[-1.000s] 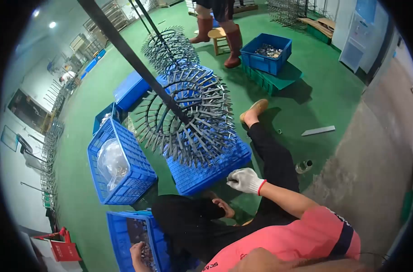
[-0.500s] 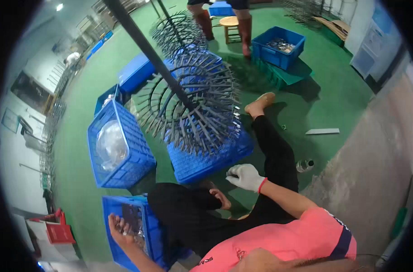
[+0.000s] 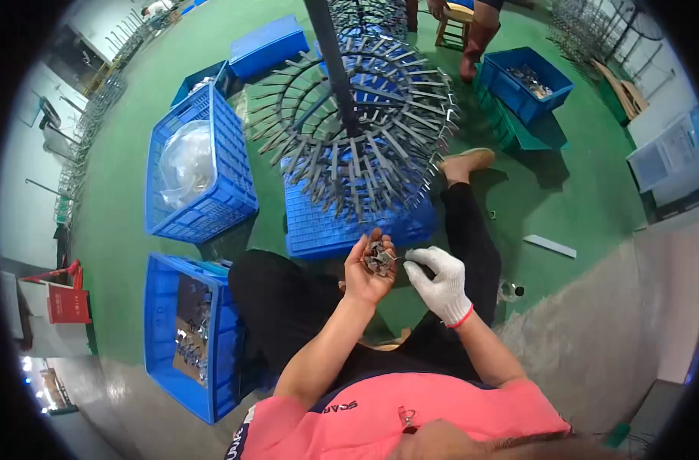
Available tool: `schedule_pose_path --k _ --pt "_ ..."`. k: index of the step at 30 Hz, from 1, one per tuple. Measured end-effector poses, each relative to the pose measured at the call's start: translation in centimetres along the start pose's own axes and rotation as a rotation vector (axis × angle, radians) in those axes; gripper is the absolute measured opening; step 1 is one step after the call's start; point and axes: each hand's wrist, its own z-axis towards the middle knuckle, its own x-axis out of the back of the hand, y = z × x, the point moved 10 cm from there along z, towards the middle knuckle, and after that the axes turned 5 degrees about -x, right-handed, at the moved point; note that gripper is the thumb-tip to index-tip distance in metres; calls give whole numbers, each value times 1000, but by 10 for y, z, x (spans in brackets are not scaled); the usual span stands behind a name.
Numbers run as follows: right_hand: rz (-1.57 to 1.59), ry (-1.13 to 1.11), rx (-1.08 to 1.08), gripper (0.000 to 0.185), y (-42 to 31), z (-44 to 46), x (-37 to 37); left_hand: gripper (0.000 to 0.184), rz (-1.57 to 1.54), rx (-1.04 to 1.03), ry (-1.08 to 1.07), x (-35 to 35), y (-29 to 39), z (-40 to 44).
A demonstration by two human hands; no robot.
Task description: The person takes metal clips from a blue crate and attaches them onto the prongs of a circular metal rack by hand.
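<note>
My bare left hand (image 3: 370, 270) is cupped palm up between my knees, its fingers curled round a handful of small metal pieces (image 3: 379, 258). Just to its right, my right hand (image 3: 440, 284) wears a white knit glove with a red cuff. Its thumb and forefinger come together at the edge of the handful; whatever lies between them is too small to make out. Beyond both hands stands a round metal rack (image 3: 355, 138) with rings of prongs on a central pole. Some prongs on its right side carry shiny pieces.
Under the rack is an upturned blue crate (image 3: 311, 222). At my left stand a blue bin (image 3: 156, 337) with metal parts on cardboard and a crate (image 3: 230, 180) holding a plastic bag. Ahead right are another parts bin (image 3: 510, 96) and a person's boot (image 3: 480, 42). A bottle (image 3: 510, 291) lies near my leg.
My left hand has come from the bin at my left to the middle, now holding metal pieces. My gloved right hand has moved slightly right and down, beside it. The view has shifted.
</note>
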Motion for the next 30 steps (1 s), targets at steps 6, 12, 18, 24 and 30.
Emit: schedule_pose_path --k 6,12,18,24,30 --pt "-46 -93 -86 19 11 7 -20 24 159 -137 127 18 20 -1" --pt "-17 -135 -31 16 23 12 -33 19 319 -99 205 20 14 -6" --pt "-364 -107 -61 11 25 18 -28 24 905 -31 220 24 17 -7" --pt "-283 -139 -163 13 46 17 -30 18 1267 -94 188 14 32 8" --pt "-215 -90 -205 18 77 28 -28 19 1416 -58 218 4 39 25"
